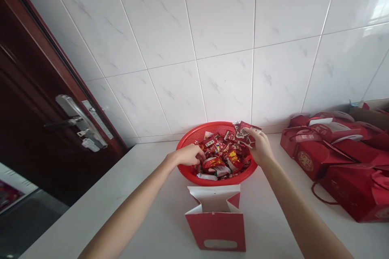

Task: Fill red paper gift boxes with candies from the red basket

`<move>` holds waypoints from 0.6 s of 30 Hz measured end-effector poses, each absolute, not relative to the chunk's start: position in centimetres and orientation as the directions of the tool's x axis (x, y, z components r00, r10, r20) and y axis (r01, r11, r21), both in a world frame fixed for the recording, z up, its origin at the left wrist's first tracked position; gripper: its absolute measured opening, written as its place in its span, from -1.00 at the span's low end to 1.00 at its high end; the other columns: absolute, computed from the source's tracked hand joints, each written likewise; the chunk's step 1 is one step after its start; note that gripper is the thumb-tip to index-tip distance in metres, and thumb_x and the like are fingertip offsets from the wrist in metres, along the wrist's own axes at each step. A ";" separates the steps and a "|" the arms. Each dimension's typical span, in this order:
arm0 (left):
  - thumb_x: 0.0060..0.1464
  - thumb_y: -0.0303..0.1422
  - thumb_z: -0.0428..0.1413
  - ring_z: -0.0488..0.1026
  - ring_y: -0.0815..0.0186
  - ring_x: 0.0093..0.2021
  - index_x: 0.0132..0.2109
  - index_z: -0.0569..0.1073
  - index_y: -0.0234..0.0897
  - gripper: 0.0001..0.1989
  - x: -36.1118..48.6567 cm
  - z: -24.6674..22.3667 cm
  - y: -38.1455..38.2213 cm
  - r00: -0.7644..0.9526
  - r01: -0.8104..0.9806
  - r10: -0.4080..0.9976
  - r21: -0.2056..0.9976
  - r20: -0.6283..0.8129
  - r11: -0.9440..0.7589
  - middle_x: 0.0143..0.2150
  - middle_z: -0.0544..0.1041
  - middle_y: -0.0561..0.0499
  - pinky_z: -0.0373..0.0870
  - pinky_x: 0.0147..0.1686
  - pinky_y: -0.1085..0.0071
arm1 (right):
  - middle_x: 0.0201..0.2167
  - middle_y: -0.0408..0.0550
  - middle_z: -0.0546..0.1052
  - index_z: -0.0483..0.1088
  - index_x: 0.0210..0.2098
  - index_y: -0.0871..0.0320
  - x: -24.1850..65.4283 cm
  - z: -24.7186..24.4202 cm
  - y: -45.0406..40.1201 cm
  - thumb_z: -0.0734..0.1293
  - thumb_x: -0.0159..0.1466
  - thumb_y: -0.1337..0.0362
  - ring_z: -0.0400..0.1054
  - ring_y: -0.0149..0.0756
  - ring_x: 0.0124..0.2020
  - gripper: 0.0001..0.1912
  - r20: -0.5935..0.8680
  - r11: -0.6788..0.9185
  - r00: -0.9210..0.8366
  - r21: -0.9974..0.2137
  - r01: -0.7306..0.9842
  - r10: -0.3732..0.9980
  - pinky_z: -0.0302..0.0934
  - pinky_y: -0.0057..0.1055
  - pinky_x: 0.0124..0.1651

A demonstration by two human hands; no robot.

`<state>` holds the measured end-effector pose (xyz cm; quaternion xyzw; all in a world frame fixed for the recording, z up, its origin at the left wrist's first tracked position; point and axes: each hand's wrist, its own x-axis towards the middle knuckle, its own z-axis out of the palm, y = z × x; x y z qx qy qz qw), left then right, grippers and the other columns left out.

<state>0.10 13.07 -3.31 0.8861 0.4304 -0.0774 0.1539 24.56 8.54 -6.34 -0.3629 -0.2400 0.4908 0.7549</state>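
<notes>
A red plastic basket (186, 142) stands against the wall, heaped with wrapped sweets and snack packets (214, 162), mostly red. My left hand (191, 154) reaches over its left side, fingers curled down among the wrappers. What those fingers grip, if anything, is hidden. Above the basket's right rim, my right hand (259, 145) pinches a dark red snack packet (245, 132) with pale print. In front of the basket, an open red paper gift box (217, 226) stands upright, its white inside showing and its top flaps spread.
Several red gift boxes with handles (352, 186) crowd the right of the white tabletop (146, 210). White marbled tiles (225, 85) rise behind. On the left is a dark red door (36, 121) with a metal handle (80, 121) and keys (90, 143).
</notes>
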 end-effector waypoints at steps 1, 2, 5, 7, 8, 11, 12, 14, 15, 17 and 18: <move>-0.10 -0.62 0.03 0.59 0.21 -0.13 0.01 0.63 -0.13 -0.44 0.3 -3.5 13.1 0.611 0.791 0.745 0.166 -0.266 -0.589 -0.14 0.69 0.02 0.38 -0.23 0.47 | -0.62 -0.19 0.55 0.40 -0.51 0.10 24.5 -6.3 8.5 0.58 -0.15 0.25 0.48 -0.26 -0.56 -0.69 0.001 0.252 0.405 -0.784 -0.567 0.914 0.33 -0.44 -0.59; -0.11 -0.63 0.02 0.59 0.19 -0.08 0.08 0.60 -0.10 -0.38 0.4 -3.8 13.2 0.610 0.791 0.750 0.139 -0.255 -0.596 -0.08 0.68 0.02 0.38 -0.20 0.46 | -0.61 -0.19 0.55 0.40 -0.52 0.10 24.5 -6.2 8.4 0.58 -0.15 0.26 0.48 -0.27 -0.57 -0.70 -0.004 0.249 0.407 -0.785 -0.568 0.914 0.33 -0.44 -0.59; -0.05 -0.61 0.04 0.56 0.17 0.02 0.12 0.56 -0.07 -0.39 0.7 -4.7 13.8 0.591 0.806 0.773 0.116 -0.233 -0.581 0.04 0.64 0.01 0.38 -0.09 0.45 | -0.59 -0.17 0.58 0.42 -0.52 0.10 24.3 -5.9 8.1 0.56 -0.14 0.29 0.48 -0.28 -0.55 -0.74 -0.015 0.239 0.404 -0.785 -0.572 0.915 0.35 -0.45 -0.56; 0.04 -0.55 0.03 0.54 0.15 0.06 0.10 0.57 -0.11 -0.49 0.5 -5.2 14.4 0.553 0.833 0.805 0.119 -0.216 -0.540 0.06 0.62 -0.03 0.38 -0.04 0.42 | -0.56 -0.15 0.60 0.45 -0.51 0.12 24.2 -5.7 7.9 0.54 -0.14 0.31 0.49 -0.30 -0.54 -0.77 -0.019 0.234 0.401 -0.786 -0.573 0.916 0.37 -0.46 -0.54; 0.09 -0.52 0.01 0.53 0.14 0.07 0.09 0.57 -0.14 -0.53 0.4 -5.4 14.7 0.533 0.846 0.821 0.122 -0.207 -0.519 0.07 0.62 -0.06 0.38 -0.02 0.40 | -0.55 -0.14 0.60 0.46 -0.51 0.12 24.2 -5.7 7.8 0.54 -0.13 0.31 0.49 -0.30 -0.54 -0.79 -0.019 0.233 0.400 -0.787 -0.572 0.916 0.38 -0.46 -0.53; 0.17 -0.43 0.00 0.54 0.11 0.04 0.07 0.58 -0.23 -0.61 0.0 -5.6 15.2 0.485 0.874 0.850 0.134 -0.205 -0.466 0.05 0.62 -0.14 0.39 -0.03 0.35 | -0.56 -0.15 0.59 0.47 -0.50 0.12 24.1 -5.7 7.8 0.53 -0.12 0.30 0.49 -0.29 -0.54 -0.80 -0.013 0.236 0.403 -0.792 -0.562 0.915 0.37 -0.45 -0.54; 0.17 -0.41 0.01 0.54 0.11 0.02 0.06 0.58 -0.23 -0.63 -0.1 -5.7 15.3 0.477 0.879 0.854 0.142 -0.207 -0.456 0.03 0.62 -0.14 0.39 -0.04 0.34 | -0.58 -0.16 0.58 0.46 -0.51 0.11 24.1 -5.7 7.8 0.53 -0.11 0.29 0.48 -0.29 -0.55 -0.79 -0.010 0.238 0.404 -0.795 -0.558 0.915 0.36 -0.45 -0.55; 0.13 -0.37 0.07 0.55 0.11 -0.03 0.01 0.59 -0.22 -0.67 0.0 -5.7 15.3 0.469 0.882 0.858 0.162 -0.207 -0.443 -0.03 0.64 -0.12 0.38 -0.07 0.35 | -0.59 -0.17 0.57 0.44 -0.51 0.10 24.1 -5.8 7.9 0.54 -0.11 0.28 0.48 -0.27 -0.55 -0.78 -0.004 0.240 0.405 -0.801 -0.549 0.914 0.35 -0.44 -0.56; 0.08 -0.37 0.12 0.56 0.12 -0.07 -0.03 0.60 -0.21 -0.68 0.0 -5.7 15.2 0.467 0.882 0.860 0.176 -0.206 -0.437 -0.08 0.64 -0.09 0.38 -0.10 0.37 | -0.59 -0.17 0.57 0.44 -0.51 0.09 24.1 -5.8 7.9 0.55 -0.11 0.27 0.49 -0.26 -0.54 -0.77 -0.001 0.240 0.403 -0.804 -0.545 0.915 0.36 -0.44 -0.56; -0.09 -0.39 0.22 0.56 0.13 -0.16 -0.09 0.61 -0.21 -0.66 0.1 -5.6 15.2 0.460 0.882 0.864 0.215 -0.206 -0.419 -0.20 0.64 -0.04 0.38 -0.21 0.40 | -0.58 -0.17 0.58 0.45 -0.49 0.09 24.1 -5.9 8.0 0.55 -0.12 0.25 0.50 -0.24 -0.52 -0.76 0.005 0.237 0.397 -0.809 -0.537 0.918 0.38 -0.42 -0.54; -0.19 -0.41 0.26 0.56 0.14 -0.20 -0.12 0.62 -0.22 -0.63 0.1 -5.6 15.2 0.456 0.881 0.867 0.241 -0.202 -0.407 -0.25 0.63 -0.02 0.38 -0.27 0.41 | -0.58 -0.16 0.58 0.45 -0.49 0.09 24.1 -5.9 8.0 0.56 -0.12 0.24 0.51 -0.23 -0.51 -0.75 0.007 0.235 0.393 -0.812 -0.534 0.919 0.39 -0.41 -0.52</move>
